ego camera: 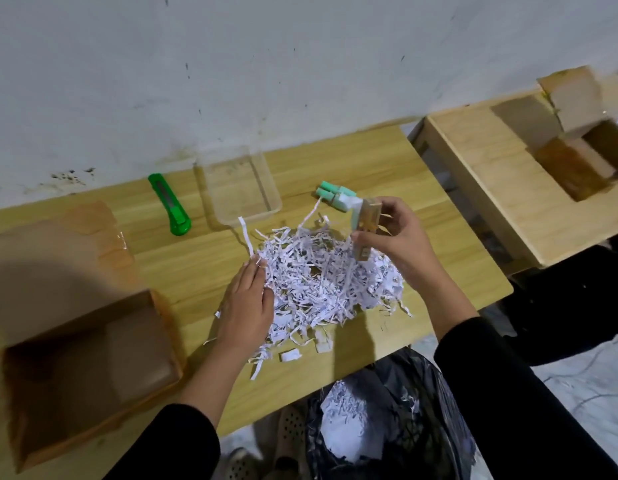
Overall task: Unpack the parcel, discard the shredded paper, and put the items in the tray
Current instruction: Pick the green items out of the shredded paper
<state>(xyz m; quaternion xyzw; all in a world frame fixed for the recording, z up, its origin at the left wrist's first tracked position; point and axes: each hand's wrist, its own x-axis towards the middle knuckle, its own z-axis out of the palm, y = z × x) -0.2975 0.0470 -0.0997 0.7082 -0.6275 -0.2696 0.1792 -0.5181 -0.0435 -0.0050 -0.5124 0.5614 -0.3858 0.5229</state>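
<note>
Black bin bag (397,420); R hand (397,233) pinches small brown box (366,223).

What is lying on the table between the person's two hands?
In the head view, a loose heap of shredded paper fills the stretch between the left hand and the right hand, which holds a small box.

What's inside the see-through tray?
The clear tray looks empty; only the wooden table shows through it. Its near edge is partly covered by shredded paper.
</note>
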